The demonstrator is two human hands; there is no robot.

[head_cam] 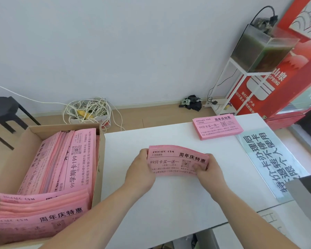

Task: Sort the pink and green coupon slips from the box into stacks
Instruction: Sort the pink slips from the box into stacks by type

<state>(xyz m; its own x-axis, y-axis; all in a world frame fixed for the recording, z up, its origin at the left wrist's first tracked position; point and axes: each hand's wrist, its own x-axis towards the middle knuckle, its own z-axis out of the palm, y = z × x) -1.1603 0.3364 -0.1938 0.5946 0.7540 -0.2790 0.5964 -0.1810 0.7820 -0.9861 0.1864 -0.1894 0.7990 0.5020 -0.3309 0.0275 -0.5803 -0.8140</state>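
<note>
A bundle of pink coupon slips (176, 159) is held over the middle of the white table (178, 203). My left hand (139, 170) grips its left end and my right hand (207, 168) grips its right end, thumb on top. A neat stack of pink slips (216, 127) lies at the table's far right. The cardboard box (101, 159) stands at the left, packed with pink slips (61, 166), some upright and some lying flat at the near end. No green slips show.
A printed sign sheet (269, 162) lies along the table's right side. A grey box corner (307, 191) juts in at the right edge. On the floor beyond are a black stool (4, 110), tangled white cable (86, 110), and a white stand with a fish tank (258, 49).
</note>
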